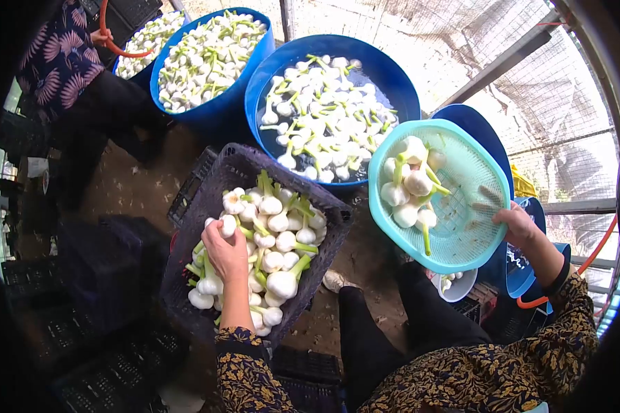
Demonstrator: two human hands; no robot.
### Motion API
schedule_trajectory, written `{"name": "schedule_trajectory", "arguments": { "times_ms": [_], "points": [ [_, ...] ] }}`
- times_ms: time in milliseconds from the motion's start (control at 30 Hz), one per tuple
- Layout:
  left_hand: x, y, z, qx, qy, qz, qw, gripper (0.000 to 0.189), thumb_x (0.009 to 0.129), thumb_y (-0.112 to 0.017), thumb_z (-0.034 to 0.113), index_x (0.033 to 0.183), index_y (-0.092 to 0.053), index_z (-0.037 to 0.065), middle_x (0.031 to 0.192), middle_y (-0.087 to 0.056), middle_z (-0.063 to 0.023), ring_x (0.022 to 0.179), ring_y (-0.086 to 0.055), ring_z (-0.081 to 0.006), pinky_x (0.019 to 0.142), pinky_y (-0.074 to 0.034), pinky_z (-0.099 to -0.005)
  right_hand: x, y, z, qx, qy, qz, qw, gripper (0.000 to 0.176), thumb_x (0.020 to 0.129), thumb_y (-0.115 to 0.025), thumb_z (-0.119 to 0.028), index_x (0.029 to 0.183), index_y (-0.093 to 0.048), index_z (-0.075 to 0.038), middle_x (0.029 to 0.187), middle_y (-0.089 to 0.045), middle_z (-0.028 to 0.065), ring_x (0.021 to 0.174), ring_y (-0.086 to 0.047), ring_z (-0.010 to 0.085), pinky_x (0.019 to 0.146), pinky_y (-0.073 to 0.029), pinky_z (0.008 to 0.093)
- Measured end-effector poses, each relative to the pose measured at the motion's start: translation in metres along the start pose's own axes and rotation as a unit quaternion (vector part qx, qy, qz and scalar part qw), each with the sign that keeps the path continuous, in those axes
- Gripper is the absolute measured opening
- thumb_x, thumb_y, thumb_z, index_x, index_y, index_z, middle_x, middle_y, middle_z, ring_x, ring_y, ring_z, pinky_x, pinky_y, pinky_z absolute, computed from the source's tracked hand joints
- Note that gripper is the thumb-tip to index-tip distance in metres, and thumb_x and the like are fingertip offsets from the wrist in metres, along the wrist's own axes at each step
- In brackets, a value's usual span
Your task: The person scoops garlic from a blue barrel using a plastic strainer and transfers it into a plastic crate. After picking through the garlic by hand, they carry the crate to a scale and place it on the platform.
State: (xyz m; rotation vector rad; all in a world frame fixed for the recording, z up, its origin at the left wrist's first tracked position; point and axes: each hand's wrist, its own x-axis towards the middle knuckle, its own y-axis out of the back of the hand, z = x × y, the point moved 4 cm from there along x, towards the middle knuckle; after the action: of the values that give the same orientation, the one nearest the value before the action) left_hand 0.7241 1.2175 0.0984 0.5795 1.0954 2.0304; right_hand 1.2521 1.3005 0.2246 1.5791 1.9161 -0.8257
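My left hand [226, 255] is inside the dark plastic crate [186, 237], its fingers closed round a white garlic bulb [228, 225]. More garlic bulbs [282, 283] with short green stems fill the crate around it. Out to the right, my right hand [519, 224] grips the rim of a turquoise colander [472, 256], fingers showing through the mesh inside. Several garlic bulbs [417, 182] lie in the colander's left half. The colander is tilted and held above the floor, beside the crate.
A blue tub [255, 89] of water with floating garlic stands beyond the crate. Another blue tub [160, 69] heaped with garlic is left of it. A person [62, 58] stands at the upper left near an orange hose [105, 20]. A white bowl [456, 289] sits below the colander.
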Motion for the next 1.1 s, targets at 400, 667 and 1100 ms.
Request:
{"name": "schedule_trajectory", "arguments": {
  "times_ms": [400,667,1100],
  "points": [
    [-0.068,0.014,0.001,-0.059,-0.032,-0.172,0.983,0.054,0.072,-0.072,0.014,0.119,-0.048,0.003,0.109,-0.051,-0.0118,0.097,-0.054,-0.0256,0.080,-0.047,-0.0343,0.012,-0.066,-0.037,-0.040,0.062,-0.036,0.997,0.070,0.068,-0.039,0.004,0.138,-0.033,-0.001,0.133,-0.042,0.0243,0.106,-0.056,0.0321,0.093,-0.047,0.0402],
    [-0.110,0.049,0.001,-0.068,-0.016,-0.057,0.996,0.055,0.078,-0.065,0.013,0.127,-0.044,0.000,0.128,-0.042,-0.0206,0.120,-0.042,-0.0352,0.101,-0.034,-0.0423,0.037,-0.124,-0.062,-0.131,0.118,-0.085,0.981,0.063,0.071,-0.044,0.004,0.134,-0.037,0.003,0.133,-0.044,0.0203,0.105,-0.057,0.0284,0.093,-0.047,0.0391],
    [-0.135,0.078,-0.022,-0.097,0.036,0.017,0.994,0.057,0.079,-0.061,0.010,0.130,-0.038,-0.001,0.134,-0.036,-0.0222,0.124,-0.037,-0.0380,0.102,-0.031,-0.0459,0.036,-0.298,-0.070,-0.497,0.519,-0.091,0.690,0.059,0.072,-0.043,0.013,0.126,-0.052,-0.011,0.116,-0.054,0.0262,0.113,-0.051,0.0359,0.090,-0.044,0.0391]
  ]
}}
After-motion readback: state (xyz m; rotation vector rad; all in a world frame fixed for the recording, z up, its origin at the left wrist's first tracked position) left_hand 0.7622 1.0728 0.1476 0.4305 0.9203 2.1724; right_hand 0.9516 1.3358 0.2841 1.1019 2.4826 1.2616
